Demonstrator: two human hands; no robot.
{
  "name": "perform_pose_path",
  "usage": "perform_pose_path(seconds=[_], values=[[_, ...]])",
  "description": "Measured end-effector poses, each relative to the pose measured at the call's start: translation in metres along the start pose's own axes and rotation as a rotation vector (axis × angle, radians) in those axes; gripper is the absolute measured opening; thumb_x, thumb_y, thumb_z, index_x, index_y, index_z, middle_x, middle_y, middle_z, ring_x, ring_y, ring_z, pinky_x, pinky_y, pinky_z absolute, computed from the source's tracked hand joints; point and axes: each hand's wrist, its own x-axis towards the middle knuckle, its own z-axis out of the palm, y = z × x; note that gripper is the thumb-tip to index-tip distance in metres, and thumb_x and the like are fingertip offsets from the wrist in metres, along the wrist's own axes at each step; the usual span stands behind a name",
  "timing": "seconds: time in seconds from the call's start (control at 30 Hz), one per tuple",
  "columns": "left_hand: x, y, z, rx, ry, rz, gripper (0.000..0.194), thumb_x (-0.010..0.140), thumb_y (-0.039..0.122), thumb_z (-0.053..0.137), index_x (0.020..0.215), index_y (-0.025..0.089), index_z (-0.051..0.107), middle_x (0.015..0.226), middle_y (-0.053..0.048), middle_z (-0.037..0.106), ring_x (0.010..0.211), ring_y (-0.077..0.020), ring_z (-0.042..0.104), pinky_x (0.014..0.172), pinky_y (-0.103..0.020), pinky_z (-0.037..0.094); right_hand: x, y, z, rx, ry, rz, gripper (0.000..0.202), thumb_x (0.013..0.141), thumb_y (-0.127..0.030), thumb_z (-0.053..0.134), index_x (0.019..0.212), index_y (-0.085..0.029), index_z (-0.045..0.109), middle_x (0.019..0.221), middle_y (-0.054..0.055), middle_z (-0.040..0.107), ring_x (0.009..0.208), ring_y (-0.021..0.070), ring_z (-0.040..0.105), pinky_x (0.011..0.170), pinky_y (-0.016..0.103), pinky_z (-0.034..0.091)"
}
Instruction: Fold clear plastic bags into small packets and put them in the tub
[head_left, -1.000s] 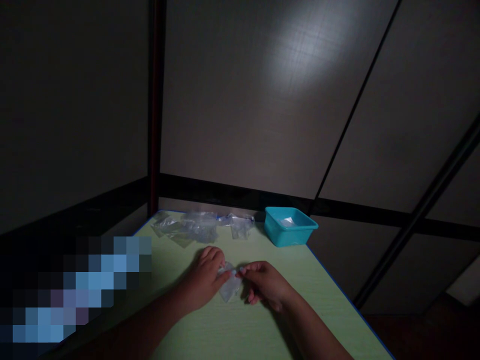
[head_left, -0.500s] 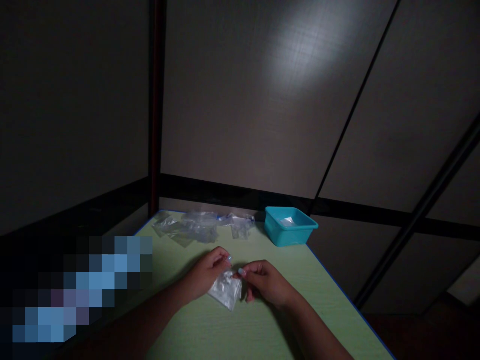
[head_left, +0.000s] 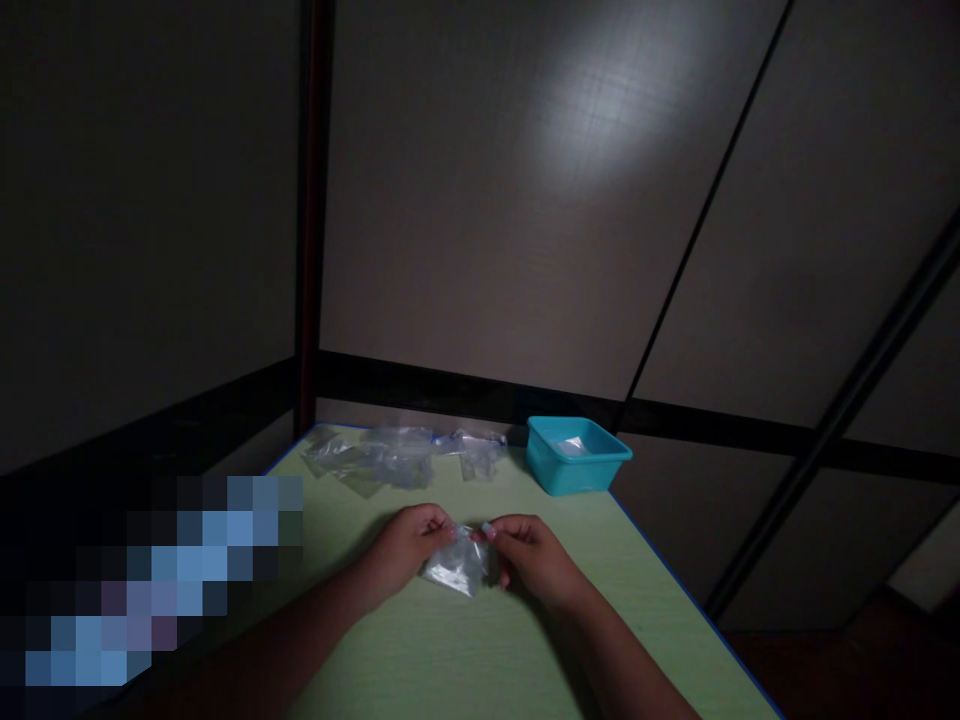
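A small clear plastic bag (head_left: 456, 570) hangs between my two hands over the green table (head_left: 420, 660). My left hand (head_left: 418, 535) pinches its upper left edge between thumb and fingers. At the upper right edge, the thumb and index finger of my right hand (head_left: 525, 550) are closed on the same bag. The bag looks shiny and slightly crumpled; whether anything is inside I cannot tell.
Several flat clear plastic bags (head_left: 397, 460) lie spread along the table's far edge. To their right, near the far right corner, stands a turquoise plastic basket (head_left: 574, 475) with something whitish inside. Dark panelled walls (head_left: 480, 250) rise behind the table.
My left hand has lowered a little and both hands now pinch the bag's top edge. Its lower edge has risen slightly and the bag looks flatter and wider.
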Motion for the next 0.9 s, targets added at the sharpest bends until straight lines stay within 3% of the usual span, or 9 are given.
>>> perform_pose_path(seconds=[0.3,0.53,0.9], values=[[-0.002,0.004,0.002,-0.081,0.018,-0.046,0.038,0.058,0.049,0.067,0.066,0.015,0.052,0.052,0.003,0.055,0.046,-0.0098,0.046,0.045,-0.019,0.029,0.001,0.0,0.001,0.03,-0.02,-0.003,0.044,0.073,-0.052,0.055,0.078,-0.01,0.065,0.041,-0.002,0.052,0.036,0.0062,0.038,0.041,0.019,0.026],[-0.003,0.007,0.005,-0.053,0.045,-0.072,0.04,0.054,0.05,0.069,0.062,0.014,0.055,0.055,0.0,0.058,0.05,-0.0118,0.049,0.047,-0.021,0.033,0.0,0.003,0.001,-0.005,-0.082,-0.005,0.045,0.071,-0.055,0.057,0.059,-0.011,0.059,0.044,-0.001,0.054,0.038,0.0059,0.04,0.043,0.019,0.027],[0.003,-0.006,-0.001,0.049,0.115,0.015,0.035,0.062,0.048,0.063,0.057,0.015,0.051,0.051,0.003,0.052,0.049,-0.0112,0.047,0.047,-0.021,0.031,0.0,0.007,0.0,-0.005,-0.106,0.019,0.042,0.072,-0.052,0.058,0.066,-0.011,0.061,0.046,-0.001,0.055,0.039,0.0059,0.04,0.044,0.02,0.027]])
